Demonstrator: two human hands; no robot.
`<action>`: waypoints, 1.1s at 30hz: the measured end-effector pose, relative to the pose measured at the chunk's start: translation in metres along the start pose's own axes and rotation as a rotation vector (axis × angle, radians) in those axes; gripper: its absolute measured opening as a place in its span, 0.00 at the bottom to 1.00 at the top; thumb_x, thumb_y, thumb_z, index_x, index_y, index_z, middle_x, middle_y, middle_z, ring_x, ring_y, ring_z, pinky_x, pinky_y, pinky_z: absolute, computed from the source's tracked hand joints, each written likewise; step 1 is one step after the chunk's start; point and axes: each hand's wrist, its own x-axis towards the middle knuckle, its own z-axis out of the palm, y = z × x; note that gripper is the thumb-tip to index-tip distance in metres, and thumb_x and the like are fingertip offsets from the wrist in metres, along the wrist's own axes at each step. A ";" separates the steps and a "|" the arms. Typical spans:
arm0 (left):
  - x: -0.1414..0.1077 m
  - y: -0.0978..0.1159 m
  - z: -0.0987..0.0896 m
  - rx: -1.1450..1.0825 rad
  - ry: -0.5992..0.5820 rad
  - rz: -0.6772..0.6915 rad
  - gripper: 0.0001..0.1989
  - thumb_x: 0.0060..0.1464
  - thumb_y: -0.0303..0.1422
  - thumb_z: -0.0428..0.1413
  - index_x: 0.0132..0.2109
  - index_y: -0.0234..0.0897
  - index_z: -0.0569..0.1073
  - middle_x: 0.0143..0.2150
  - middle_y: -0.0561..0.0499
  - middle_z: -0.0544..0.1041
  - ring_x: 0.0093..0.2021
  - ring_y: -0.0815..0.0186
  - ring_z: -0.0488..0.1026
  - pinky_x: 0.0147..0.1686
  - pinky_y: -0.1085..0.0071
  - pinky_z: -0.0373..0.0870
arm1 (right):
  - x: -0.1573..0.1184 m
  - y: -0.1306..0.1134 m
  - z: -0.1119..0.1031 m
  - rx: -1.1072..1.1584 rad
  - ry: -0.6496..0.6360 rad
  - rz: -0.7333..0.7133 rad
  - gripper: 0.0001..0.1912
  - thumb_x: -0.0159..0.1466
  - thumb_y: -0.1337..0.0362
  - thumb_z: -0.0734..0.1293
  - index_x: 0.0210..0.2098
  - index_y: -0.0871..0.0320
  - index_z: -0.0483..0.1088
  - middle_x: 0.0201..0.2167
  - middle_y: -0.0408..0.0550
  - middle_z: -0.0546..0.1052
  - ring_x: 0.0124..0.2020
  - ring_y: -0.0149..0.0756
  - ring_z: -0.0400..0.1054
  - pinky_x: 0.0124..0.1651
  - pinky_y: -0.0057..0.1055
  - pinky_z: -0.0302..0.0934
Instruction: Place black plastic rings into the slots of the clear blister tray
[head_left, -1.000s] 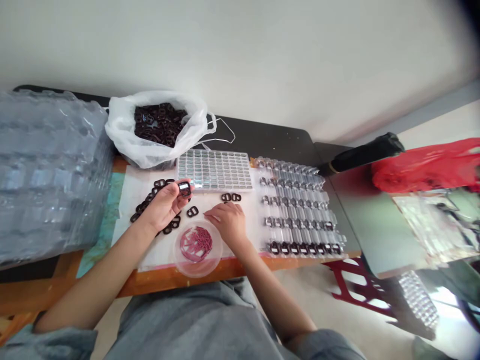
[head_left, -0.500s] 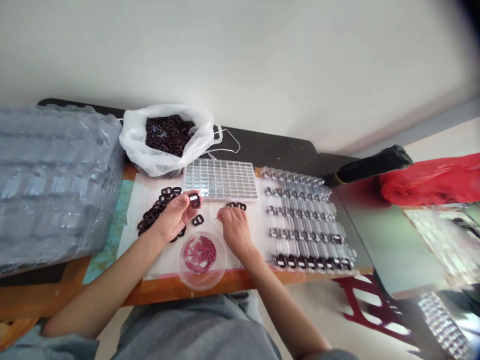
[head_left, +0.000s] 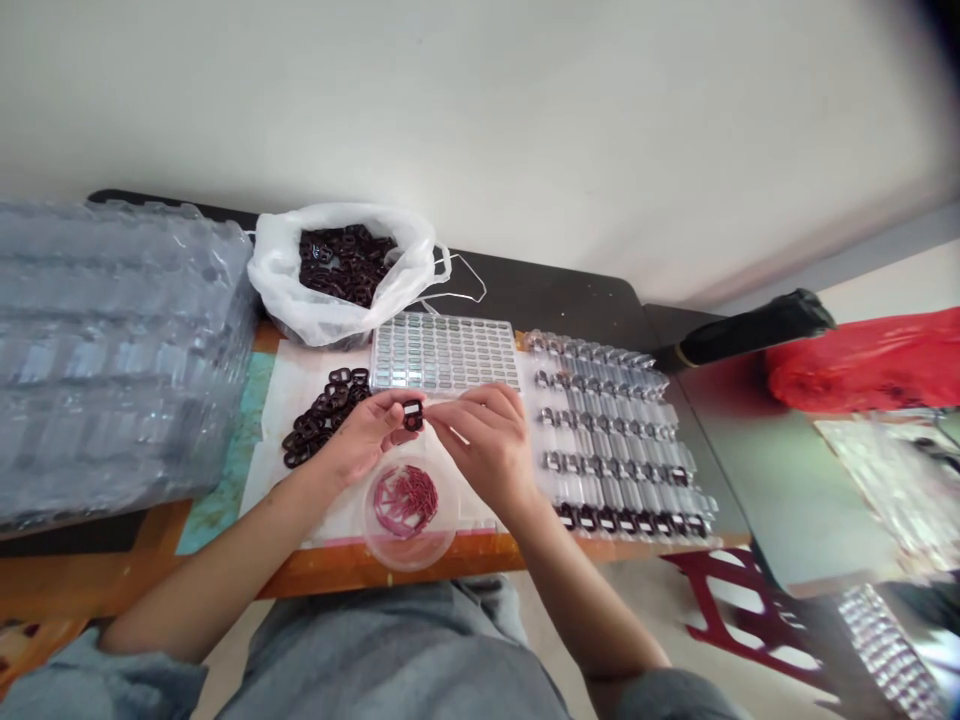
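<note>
I am pinching the buckle [head_left: 413,414] in my left hand [head_left: 365,440], above the dish [head_left: 409,505] at 12 o'clock; my right hand [head_left: 487,440] is closing on it, probably gripping a pin; keeping both steady matters.

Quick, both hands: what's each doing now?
Left hand: closed, pinching a small dark brown oval plastic buckle.
Right hand: fingers pinched at the same buckle; contents too small to tell.

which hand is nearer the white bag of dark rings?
Left. The left hand sits below the white bag, beside the loose ring pile. The right hand is farther right, by the clear blister tray.
</note>
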 end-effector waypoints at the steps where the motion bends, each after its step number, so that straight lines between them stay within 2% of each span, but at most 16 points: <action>1: 0.000 0.000 -0.001 0.009 -0.011 0.006 0.28 0.31 0.47 0.74 0.39 0.35 0.81 0.32 0.50 0.79 0.31 0.69 0.75 0.36 0.75 0.73 | 0.000 -0.001 0.001 -0.032 -0.005 0.008 0.06 0.67 0.66 0.68 0.37 0.50 0.77 0.33 0.38 0.83 0.38 0.33 0.71 0.52 0.36 0.59; 5: 0.000 -0.002 -0.002 0.026 -0.048 0.033 0.27 0.34 0.47 0.73 0.40 0.35 0.81 0.35 0.49 0.79 0.35 0.67 0.75 0.38 0.73 0.72 | -0.001 -0.005 0.004 -0.122 0.019 0.039 0.05 0.66 0.65 0.69 0.37 0.48 0.77 0.35 0.37 0.82 0.40 0.34 0.70 0.60 0.41 0.53; 11: 0.000 -0.007 -0.003 0.041 -0.076 0.073 0.26 0.36 0.48 0.72 0.40 0.36 0.82 0.39 0.48 0.78 0.37 0.66 0.74 0.39 0.71 0.70 | 0.002 -0.010 0.002 -0.216 0.023 0.016 0.06 0.65 0.64 0.70 0.33 0.46 0.78 0.32 0.36 0.82 0.36 0.35 0.68 0.59 0.40 0.53; 27: 0.000 -0.009 -0.004 0.044 -0.099 0.085 0.23 0.38 0.47 0.72 0.39 0.37 0.82 0.39 0.48 0.79 0.39 0.66 0.75 0.40 0.72 0.72 | 0.000 -0.014 0.001 -0.209 0.025 -0.045 0.07 0.65 0.67 0.70 0.36 0.46 0.77 0.34 0.35 0.82 0.37 0.35 0.66 0.60 0.40 0.50; 33: 0.000 -0.010 -0.006 0.038 -0.066 0.073 0.25 0.36 0.47 0.72 0.40 0.38 0.81 0.41 0.48 0.80 0.40 0.65 0.76 0.41 0.72 0.72 | -0.002 -0.013 0.003 -0.192 0.015 -0.008 0.11 0.67 0.69 0.67 0.38 0.44 0.78 0.35 0.36 0.81 0.39 0.35 0.67 0.59 0.40 0.51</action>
